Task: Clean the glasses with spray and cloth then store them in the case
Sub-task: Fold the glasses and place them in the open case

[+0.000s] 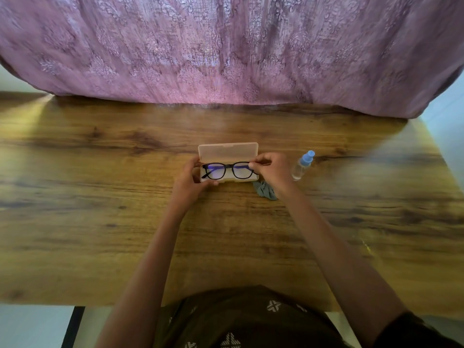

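- Glasses [228,170], black-framed and folded, lie lenses up in the tray of the open case [228,151], which sits midway across the desk [100,197], nearer its far edge than the near one.
- The case's pale, see-through lid stands raised on the side toward the far edge.
- The left hand [190,183] grips the left end of the case, fingers curled round it and thumb on its near rim.
- The right hand [275,169] pinches the right end of the frame between thumb and fingertips.
- A spray bottle [302,165], clear with a blue cap, stands just right of that hand.
- A grey cloth [265,190] lies crumpled by the case's near right corner, partly under the right wrist.
- A pink patterned fabric [226,46] hangs along the far edge.
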A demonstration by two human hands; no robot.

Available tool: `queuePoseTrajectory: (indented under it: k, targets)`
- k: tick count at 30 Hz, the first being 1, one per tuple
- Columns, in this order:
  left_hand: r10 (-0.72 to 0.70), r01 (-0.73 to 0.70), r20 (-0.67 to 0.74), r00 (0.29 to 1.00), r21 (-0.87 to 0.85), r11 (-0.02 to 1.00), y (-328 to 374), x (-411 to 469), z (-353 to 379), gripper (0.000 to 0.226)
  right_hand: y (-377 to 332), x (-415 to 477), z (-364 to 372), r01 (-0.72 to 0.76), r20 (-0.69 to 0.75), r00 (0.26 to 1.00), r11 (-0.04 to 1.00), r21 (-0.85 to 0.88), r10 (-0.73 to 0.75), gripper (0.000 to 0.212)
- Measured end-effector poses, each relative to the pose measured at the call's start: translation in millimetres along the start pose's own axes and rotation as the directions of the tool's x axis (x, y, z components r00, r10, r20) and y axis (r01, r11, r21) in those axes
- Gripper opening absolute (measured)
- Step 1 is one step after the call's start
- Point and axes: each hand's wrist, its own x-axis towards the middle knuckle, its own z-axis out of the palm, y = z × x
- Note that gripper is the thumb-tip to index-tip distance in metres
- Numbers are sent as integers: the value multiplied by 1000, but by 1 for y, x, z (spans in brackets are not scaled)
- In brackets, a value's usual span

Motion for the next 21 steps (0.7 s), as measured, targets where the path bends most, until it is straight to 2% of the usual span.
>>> queuePoseTrajectory:
  k: [7, 11, 15, 18, 21]
  targets:
    - [7, -7, -12, 1000, 32, 999, -3, 0, 3, 89, 6, 3, 1, -11, -24, 1000, 1000, 4, 12, 19]
    - [1, 0, -17, 1000, 38, 999, -4, 0, 3, 89, 10, 4, 2, -12, 1, 1000, 1000, -2, 12, 13]
    - [13, -12, -28, 1000, 41, 999, -3, -2, 4, 90, 14, 0, 5, 28, 2, 1000, 1000, -1, -28, 23]
    - [-2, 3, -20, 1000, 36, 999, 1, -2, 3, 90, 15, -1, 6, 63, -10, 998, 997, -40, -64, 12]
    - [11, -11, -11, 1000, 40, 999, 4, -3, 2, 88, 17, 0, 5, 96, -16, 995, 992, -77, -97, 10]
